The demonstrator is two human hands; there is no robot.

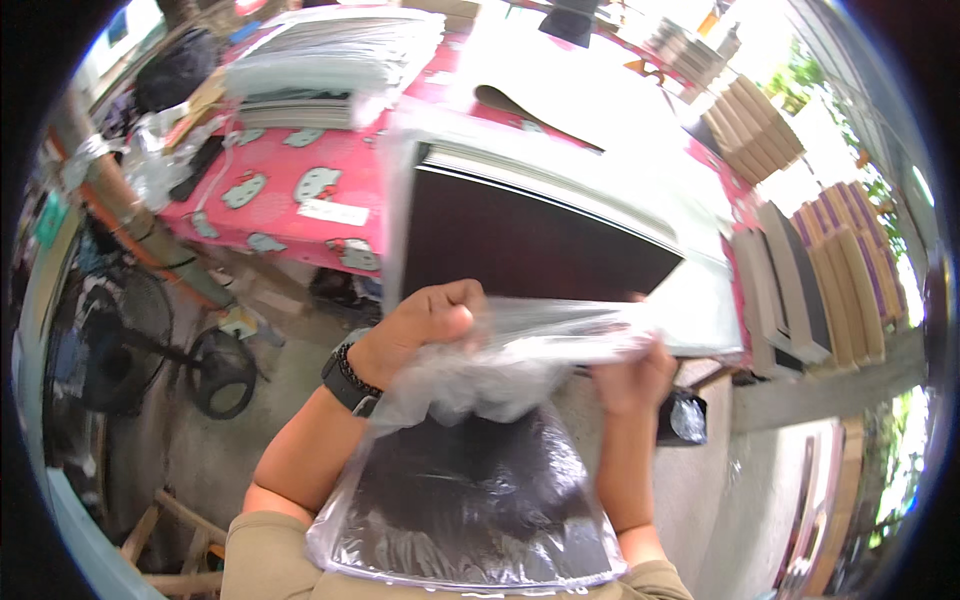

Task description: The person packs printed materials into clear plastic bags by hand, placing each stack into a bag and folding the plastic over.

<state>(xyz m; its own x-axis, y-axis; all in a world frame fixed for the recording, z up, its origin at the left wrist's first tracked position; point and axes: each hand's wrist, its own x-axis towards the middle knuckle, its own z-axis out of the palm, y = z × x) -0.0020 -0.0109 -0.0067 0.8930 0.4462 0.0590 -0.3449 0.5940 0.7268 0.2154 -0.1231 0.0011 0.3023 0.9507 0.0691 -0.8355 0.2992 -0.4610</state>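
Observation:
A clear plastic bag [480, 385] with a dark flat panel [470, 495] inside rests against my front, its mouth end bunched and stretched between my hands. My left hand [432, 318], with a dark band and beads at the wrist, is closed on the left part of that edge. At the other end my right hand [632, 375] grips the plastic, its fingers partly blurred and covered by the film. Just beyond my hands, a stack of dark panels [530, 235] with pale edges lies on the table.
A pink patterned cloth [280, 185] covers the table. Stacked clear bags [330, 50] lie at the far left, and a dark curved strip [535, 115] lies behind the panels. Brown boards [840, 265] stand on the right. A black fan [130, 340] stands on the floor at left.

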